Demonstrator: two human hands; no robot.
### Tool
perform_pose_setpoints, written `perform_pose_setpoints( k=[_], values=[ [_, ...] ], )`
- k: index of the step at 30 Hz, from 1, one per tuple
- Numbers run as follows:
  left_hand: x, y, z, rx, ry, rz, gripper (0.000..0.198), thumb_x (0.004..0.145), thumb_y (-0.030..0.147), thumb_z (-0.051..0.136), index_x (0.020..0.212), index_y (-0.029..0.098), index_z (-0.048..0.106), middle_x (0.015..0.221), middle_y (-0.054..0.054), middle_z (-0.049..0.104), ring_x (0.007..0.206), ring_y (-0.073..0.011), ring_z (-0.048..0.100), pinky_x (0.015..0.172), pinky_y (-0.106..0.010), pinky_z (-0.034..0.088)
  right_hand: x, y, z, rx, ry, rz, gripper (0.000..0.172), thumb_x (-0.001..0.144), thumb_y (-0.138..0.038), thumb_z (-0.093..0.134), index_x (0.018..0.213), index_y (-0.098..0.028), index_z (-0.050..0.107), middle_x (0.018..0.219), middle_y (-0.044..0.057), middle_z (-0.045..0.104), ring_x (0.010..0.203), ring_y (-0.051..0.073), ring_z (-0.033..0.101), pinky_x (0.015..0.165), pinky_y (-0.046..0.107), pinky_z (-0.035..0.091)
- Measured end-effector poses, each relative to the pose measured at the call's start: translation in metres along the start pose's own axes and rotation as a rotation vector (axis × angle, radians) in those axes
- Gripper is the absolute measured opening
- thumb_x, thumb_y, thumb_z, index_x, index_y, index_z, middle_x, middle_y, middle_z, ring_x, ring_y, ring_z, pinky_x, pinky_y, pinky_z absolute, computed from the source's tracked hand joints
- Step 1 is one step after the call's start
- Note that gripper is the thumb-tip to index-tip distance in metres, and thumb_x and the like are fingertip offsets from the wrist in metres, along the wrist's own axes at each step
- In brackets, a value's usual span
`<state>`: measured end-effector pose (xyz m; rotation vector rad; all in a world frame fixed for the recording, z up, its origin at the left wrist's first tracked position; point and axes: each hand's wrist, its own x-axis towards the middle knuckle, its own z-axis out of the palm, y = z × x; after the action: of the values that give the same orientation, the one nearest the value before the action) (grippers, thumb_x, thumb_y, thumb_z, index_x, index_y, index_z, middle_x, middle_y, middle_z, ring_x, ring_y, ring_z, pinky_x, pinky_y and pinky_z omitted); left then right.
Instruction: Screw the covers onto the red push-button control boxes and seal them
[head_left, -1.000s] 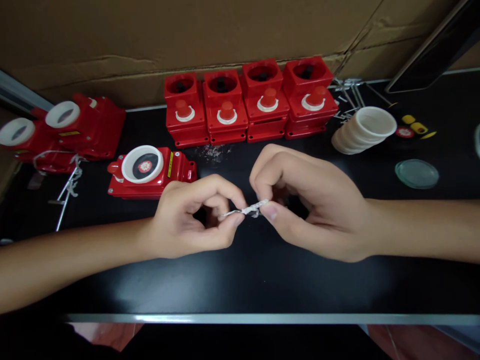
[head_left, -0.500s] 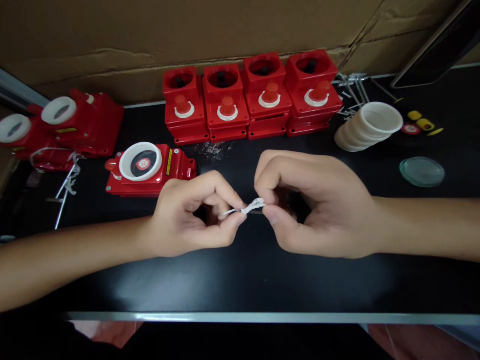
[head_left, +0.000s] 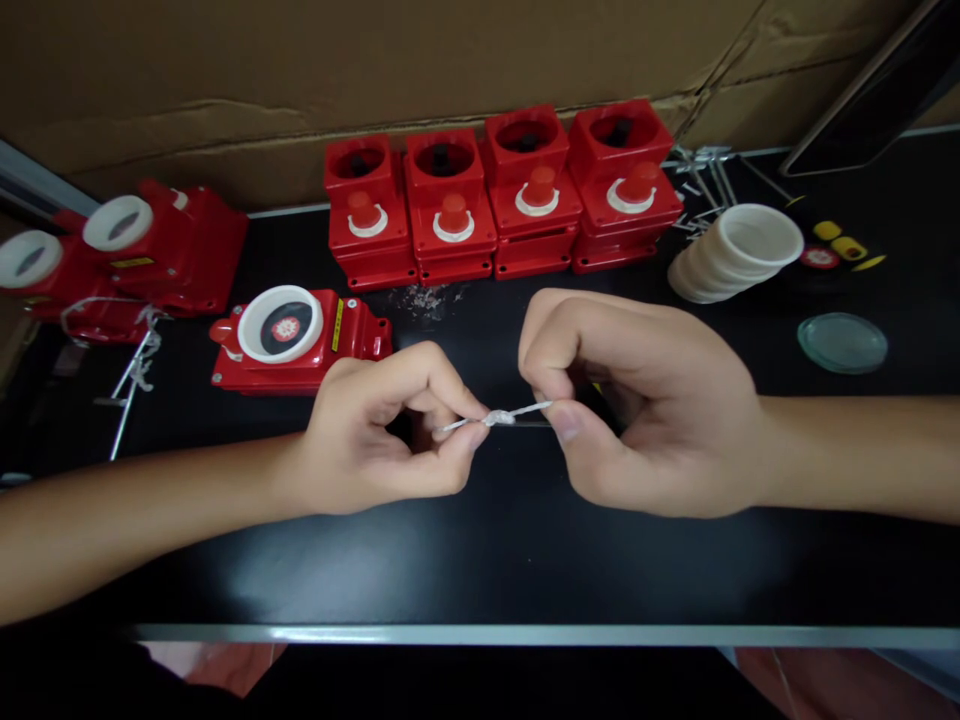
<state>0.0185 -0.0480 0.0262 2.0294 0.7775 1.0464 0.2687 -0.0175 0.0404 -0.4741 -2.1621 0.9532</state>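
Over the middle of the table, a short white string (head_left: 501, 417) is stretched between my two hands, with a small bunched lump near the left fingertips. My left hand (head_left: 405, 425) pinches it between thumb and index finger, and a short end sticks out behind the pinch. Thumb and fingers of my right hand (head_left: 645, 405) grip the string's other end. A thin straight line runs just under the string toward the right thumb; what it is I cannot make out. Nearest to the left hand lies a red box with a white ring (head_left: 280, 323).
Several red housings (head_left: 450, 220) stand in a row along the cardboard (head_left: 262, 70). More red boxes (head_left: 180, 250) sit at the left beside a metal T-handled rod (head_left: 129, 395). Stacked white rings (head_left: 731, 255), a glass disc (head_left: 841, 343) and yellow pieces (head_left: 847, 245) lie at the right.
My right hand has moved slightly right, away from the left hand. The looped, bunched string between them has been pulled out into a straighter strand with a small lump.
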Motion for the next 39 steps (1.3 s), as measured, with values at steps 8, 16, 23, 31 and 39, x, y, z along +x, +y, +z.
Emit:
perform_pose_setpoints(
  k=[8, 16, 23, 31, 39],
  values=[
    [-0.001, -0.002, 0.000, -0.014, 0.006, 0.002, 0.016, 0.101, 0.022, 0.078, 0.092, 0.027, 0.065, 0.059, 0.005, 0.068, 0.042, -0.0094, 0.055, 0.039, -0.022, 0.042, 0.001, 0.004, 0.005, -0.006, 0.044, 0.084, 0.024, 0.096, -0.012, 0.065, 0.095, -0.024, 0.045, 0.084, -0.004, 0.052, 0.065, 0.008, 0.043, 0.055, 0.023, 0.038],
    [0.000, 0.000, -0.005, -0.024, -0.064, 0.005, 0.019, 0.101, 0.016, 0.079, 0.092, 0.022, 0.063, 0.062, 0.006, 0.071, 0.045, -0.0064, 0.057, 0.044, -0.015, 0.044, -0.004, -0.003, 0.009, -0.164, 0.015, -0.083, 0.016, 0.099, -0.009, 0.070, 0.103, -0.021, 0.059, 0.093, -0.002, 0.062, 0.068, 0.006, 0.054, 0.061, 0.021, 0.047],
    [0.001, 0.004, -0.005, -0.019, -0.068, -0.013, 0.017, 0.100, 0.014, 0.078, 0.092, 0.022, 0.067, 0.061, 0.007, 0.069, 0.041, -0.0057, 0.053, 0.041, -0.016, 0.041, -0.005, -0.003, 0.006, -0.120, -0.013, -0.073, 0.012, 0.098, -0.013, 0.068, 0.106, -0.020, 0.062, 0.095, 0.000, 0.063, 0.070, 0.008, 0.055, 0.061, 0.022, 0.050],
    [0.004, 0.008, -0.009, -0.055, -0.125, -0.055, 0.013, 0.103, 0.012, 0.077, 0.095, 0.022, 0.072, 0.070, 0.002, 0.082, 0.049, -0.0098, 0.070, 0.047, -0.015, 0.053, -0.004, -0.003, 0.011, -0.156, 0.023, -0.039, 0.015, 0.101, -0.009, 0.073, 0.100, -0.020, 0.063, 0.092, -0.002, 0.067, 0.069, 0.006, 0.057, 0.059, 0.021, 0.046],
    [0.001, 0.005, -0.007, -0.090, -0.092, -0.088, 0.011, 0.102, 0.013, 0.078, 0.095, 0.019, 0.072, 0.072, 0.000, 0.084, 0.053, -0.0104, 0.076, 0.053, -0.013, 0.059, -0.006, -0.002, 0.014, -0.192, 0.026, -0.059, 0.013, 0.101, -0.007, 0.068, 0.100, -0.019, 0.063, 0.096, -0.001, 0.070, 0.066, 0.005, 0.054, 0.059, 0.022, 0.045]
  ],
)
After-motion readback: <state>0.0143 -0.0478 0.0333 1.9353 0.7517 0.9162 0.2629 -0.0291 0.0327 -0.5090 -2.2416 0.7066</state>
